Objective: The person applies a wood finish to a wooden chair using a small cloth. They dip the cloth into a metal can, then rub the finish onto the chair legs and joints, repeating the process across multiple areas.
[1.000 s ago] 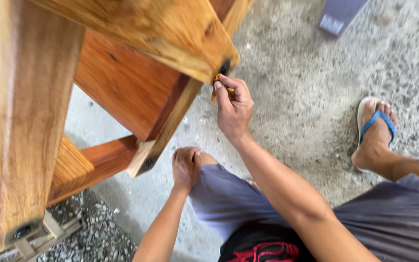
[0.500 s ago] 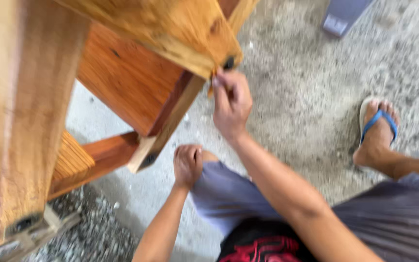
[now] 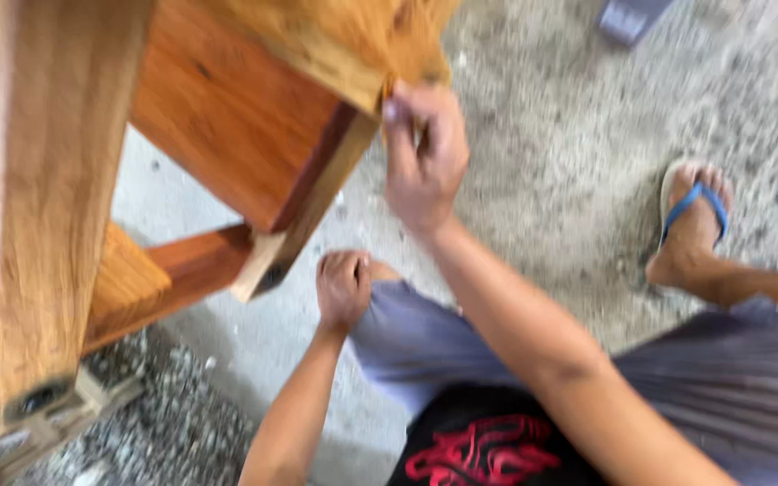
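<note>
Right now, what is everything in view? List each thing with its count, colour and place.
wooden furniture piece: one, orange-brown, upper left, lying on the floor
wooden leg: one, light brown, far left, close to the camera
concrete floor: grey, speckled, across the right and bottom
grey object: one, top right edge, too blurred to identify
sandal: one, blue strap, on the foot at right
shorts: grey, over the knees
shirt: black with red print, bottom centre
left hand: a fist resting on the knee
right hand: fingers pinched at the corner of the furniture piece; whether it holds anything is blurred
</note>
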